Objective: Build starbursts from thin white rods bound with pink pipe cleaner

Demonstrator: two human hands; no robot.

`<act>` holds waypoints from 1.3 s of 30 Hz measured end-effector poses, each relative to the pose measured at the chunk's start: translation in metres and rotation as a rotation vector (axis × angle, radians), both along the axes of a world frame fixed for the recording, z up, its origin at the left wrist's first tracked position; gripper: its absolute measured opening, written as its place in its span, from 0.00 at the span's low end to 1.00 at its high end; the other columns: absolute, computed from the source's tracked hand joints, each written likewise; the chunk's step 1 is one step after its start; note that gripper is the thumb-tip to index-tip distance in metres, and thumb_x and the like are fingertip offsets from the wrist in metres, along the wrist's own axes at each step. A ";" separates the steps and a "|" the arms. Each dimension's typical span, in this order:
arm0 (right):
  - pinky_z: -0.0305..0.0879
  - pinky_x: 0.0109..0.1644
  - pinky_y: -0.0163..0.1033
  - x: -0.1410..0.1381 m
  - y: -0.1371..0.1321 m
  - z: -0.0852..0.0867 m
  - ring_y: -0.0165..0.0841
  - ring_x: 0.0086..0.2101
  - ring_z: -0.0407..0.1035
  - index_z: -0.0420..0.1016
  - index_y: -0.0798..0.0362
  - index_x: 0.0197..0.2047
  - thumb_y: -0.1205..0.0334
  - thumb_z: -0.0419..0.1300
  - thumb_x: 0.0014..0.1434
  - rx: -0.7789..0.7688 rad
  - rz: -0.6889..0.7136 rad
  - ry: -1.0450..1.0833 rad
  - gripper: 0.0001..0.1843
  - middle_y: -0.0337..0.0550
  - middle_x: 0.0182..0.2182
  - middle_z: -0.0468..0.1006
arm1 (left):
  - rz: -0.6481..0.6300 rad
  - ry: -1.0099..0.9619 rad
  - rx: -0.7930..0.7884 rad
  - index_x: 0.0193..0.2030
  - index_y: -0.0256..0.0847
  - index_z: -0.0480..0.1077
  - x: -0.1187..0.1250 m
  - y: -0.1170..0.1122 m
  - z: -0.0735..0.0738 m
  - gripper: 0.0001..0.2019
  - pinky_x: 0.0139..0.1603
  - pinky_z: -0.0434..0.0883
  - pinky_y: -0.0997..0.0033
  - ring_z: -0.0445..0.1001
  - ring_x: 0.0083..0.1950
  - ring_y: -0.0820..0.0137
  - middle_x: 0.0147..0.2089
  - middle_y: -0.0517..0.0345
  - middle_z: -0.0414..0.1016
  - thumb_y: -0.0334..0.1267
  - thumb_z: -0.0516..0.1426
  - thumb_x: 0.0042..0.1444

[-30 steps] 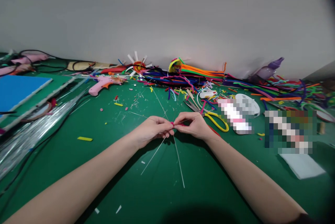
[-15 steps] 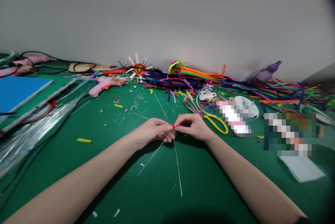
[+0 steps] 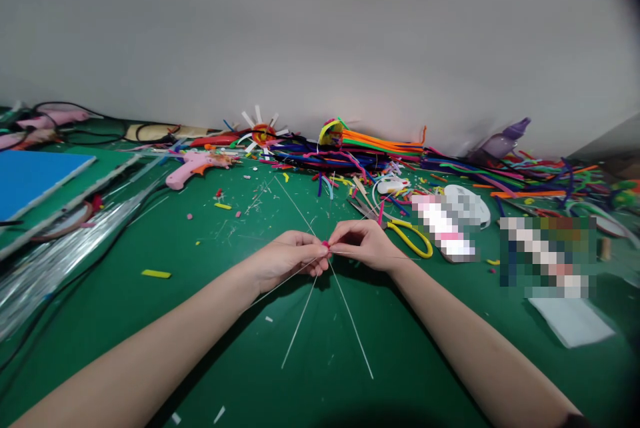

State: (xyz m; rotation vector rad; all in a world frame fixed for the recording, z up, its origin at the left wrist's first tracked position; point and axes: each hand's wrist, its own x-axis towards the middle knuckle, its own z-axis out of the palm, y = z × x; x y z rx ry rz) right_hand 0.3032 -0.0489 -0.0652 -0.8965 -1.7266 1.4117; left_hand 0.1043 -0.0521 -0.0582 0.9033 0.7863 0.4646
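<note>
Several thin pale sticks cross at a small pink piece and fan out from it above the table. My left hand is closed, with thumb and fingers pinching the crossing from the left. From the right, the fingertips of my right hand pinch at the same pink piece. The fingers partly cover the crossing, so how the sticks are joined is hidden. Yellow-handled scissors lie just beyond my right hand, blades pointing away to the left.
On the green table, a pink glue gun lies back left, near clear glue sticks and a blue board. Colourful pipe cleaners pile along the wall. A folded white cloth lies right, and a purple bottle stands behind.
The sticks have turned around the pink piece; the near ends now point in different directions, swung to the right. Both hands keep their pinch, and the view has shifted slightly.
</note>
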 end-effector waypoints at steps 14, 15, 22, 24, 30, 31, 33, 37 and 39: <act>0.66 0.31 0.31 0.004 -0.002 0.004 0.25 0.27 0.68 0.76 0.55 0.36 0.56 0.66 0.51 0.010 -0.001 -0.116 0.12 0.39 0.29 0.77 | -0.048 -0.001 -0.002 0.33 0.34 0.75 -0.003 0.004 -0.006 0.11 0.31 0.66 0.75 0.69 0.27 0.78 0.33 0.53 0.78 0.42 0.63 0.50; 0.66 0.32 0.31 0.004 -0.003 0.005 0.25 0.28 0.69 0.76 0.55 0.36 0.56 0.66 0.51 0.007 0.000 -0.116 0.12 0.39 0.30 0.77 | -0.050 -0.002 0.003 0.33 0.34 0.76 -0.003 0.004 -0.006 0.11 0.32 0.66 0.75 0.69 0.27 0.78 0.34 0.53 0.78 0.42 0.63 0.50; 0.69 0.37 0.34 0.005 -0.003 0.004 0.28 0.33 0.72 0.77 0.55 0.37 0.58 0.65 0.51 0.027 0.008 -0.103 0.11 0.42 0.32 0.78 | -0.029 -0.014 -0.037 0.34 0.32 0.75 -0.002 0.004 -0.004 0.13 0.32 0.66 0.74 0.71 0.27 0.77 0.35 0.50 0.78 0.43 0.60 0.53; 0.70 0.38 0.35 0.005 -0.003 0.003 0.29 0.34 0.73 0.77 0.55 0.37 0.58 0.65 0.51 0.032 0.010 -0.089 0.11 0.42 0.33 0.78 | -0.022 -0.006 -0.053 0.34 0.32 0.75 -0.001 0.004 -0.003 0.14 0.31 0.65 0.74 0.71 0.27 0.76 0.34 0.49 0.78 0.45 0.60 0.54; 0.69 0.34 0.33 0.006 -0.002 0.000 0.28 0.31 0.72 0.78 0.55 0.36 0.56 0.65 0.51 0.026 0.001 -0.097 0.12 0.43 0.32 0.78 | -0.023 0.010 -0.017 0.33 0.33 0.74 0.000 0.004 0.000 0.15 0.29 0.65 0.75 0.70 0.25 0.77 0.32 0.51 0.78 0.47 0.61 0.52; 0.68 0.33 0.32 0.007 -0.001 -0.001 0.27 0.30 0.71 0.78 0.55 0.36 0.56 0.65 0.51 0.030 -0.005 -0.099 0.12 0.42 0.32 0.78 | -0.023 0.007 -0.009 0.32 0.33 0.74 0.000 0.004 0.000 0.14 0.29 0.65 0.75 0.69 0.25 0.77 0.31 0.52 0.78 0.46 0.61 0.52; 0.67 0.32 0.32 0.007 -0.001 -0.001 0.27 0.29 0.71 0.78 0.55 0.36 0.56 0.66 0.51 0.040 -0.017 -0.095 0.12 0.42 0.31 0.78 | -0.020 0.003 -0.005 0.33 0.33 0.74 -0.001 0.004 0.000 0.12 0.30 0.66 0.75 0.70 0.25 0.77 0.31 0.52 0.78 0.43 0.61 0.52; 0.69 0.36 0.34 0.006 -0.001 0.000 0.28 0.32 0.72 0.78 0.55 0.35 0.57 0.66 0.50 0.033 -0.019 -0.062 0.11 0.42 0.31 0.78 | -0.030 0.025 -0.001 0.36 0.33 0.75 -0.002 0.005 0.000 0.11 0.34 0.69 0.72 0.73 0.28 0.75 0.35 0.50 0.79 0.40 0.61 0.51; 0.69 0.37 0.34 0.006 -0.001 0.000 0.28 0.32 0.72 0.77 0.55 0.35 0.58 0.66 0.50 0.027 -0.014 -0.051 0.11 0.42 0.31 0.78 | -0.037 0.031 0.007 0.36 0.33 0.75 -0.002 0.005 0.000 0.10 0.35 0.69 0.72 0.74 0.28 0.75 0.36 0.49 0.80 0.38 0.62 0.50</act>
